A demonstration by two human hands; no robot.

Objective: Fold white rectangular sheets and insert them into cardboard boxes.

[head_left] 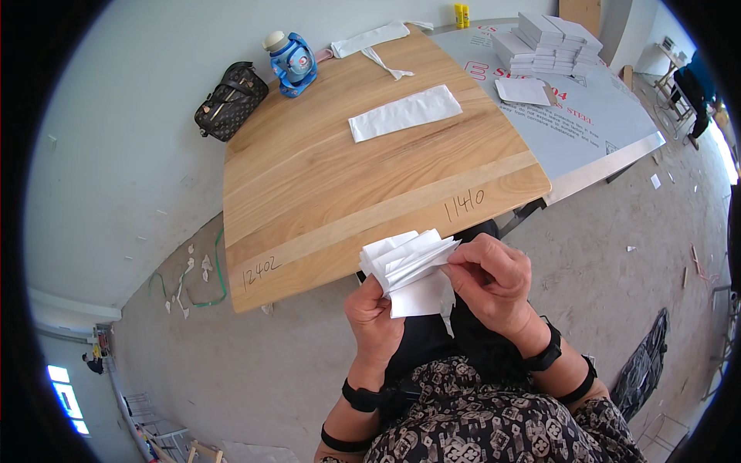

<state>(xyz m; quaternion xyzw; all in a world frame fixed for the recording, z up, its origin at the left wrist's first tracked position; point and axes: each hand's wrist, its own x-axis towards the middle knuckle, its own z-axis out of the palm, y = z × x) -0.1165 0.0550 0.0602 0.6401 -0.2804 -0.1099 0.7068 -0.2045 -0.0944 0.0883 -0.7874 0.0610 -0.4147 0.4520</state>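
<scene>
Over my lap, just off the table's near edge, I hold a sheaf of folded white paper (409, 258). My left hand (375, 320) grips its left side, thumb over the layers. At the right end, the bent thumb and fingers of my right hand (494, 282) pinch the paper's edges. The folds fan out in several layers, and one flat panel hangs below them. Farther off on the wooden table (324, 177) lies a long flat strip of white paper (405, 113).
A brown handbag (231, 100) and a blue bottle (292, 63) stand at the table's far left. More white strips (370, 40) lie at the back. To the right, a metal-sheet-topped table (587, 147) carries stacked white paper bundles (548, 42) and yellow glue sticks (461, 15).
</scene>
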